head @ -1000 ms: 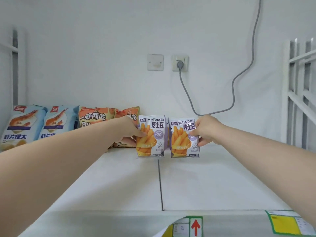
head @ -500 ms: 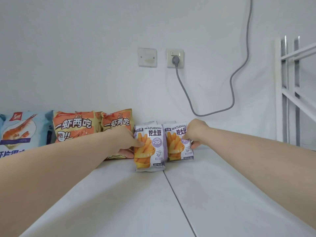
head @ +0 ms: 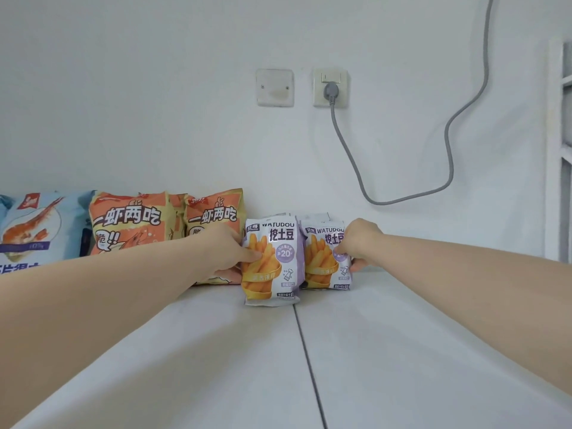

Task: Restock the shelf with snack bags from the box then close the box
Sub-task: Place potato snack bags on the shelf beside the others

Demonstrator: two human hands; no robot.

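Bright, even, soft light; faint shadows; sharp centre, wide-angle bending at edges.

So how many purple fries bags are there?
2 in plain view: the left purple-and-white fries bag, gripped by the left hand, and the right fries bag, in the right hand. More may hide behind.

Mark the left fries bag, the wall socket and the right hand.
left fries bag (head: 276, 269), head view, front panel.
wall socket (head: 321, 93), head view, faceplate.
right hand (head: 363, 243), head view, back of hand.

The left hand (head: 227, 253) and right hand (head: 362, 243) are bare; both forearms (head: 108, 305) are bare as well.
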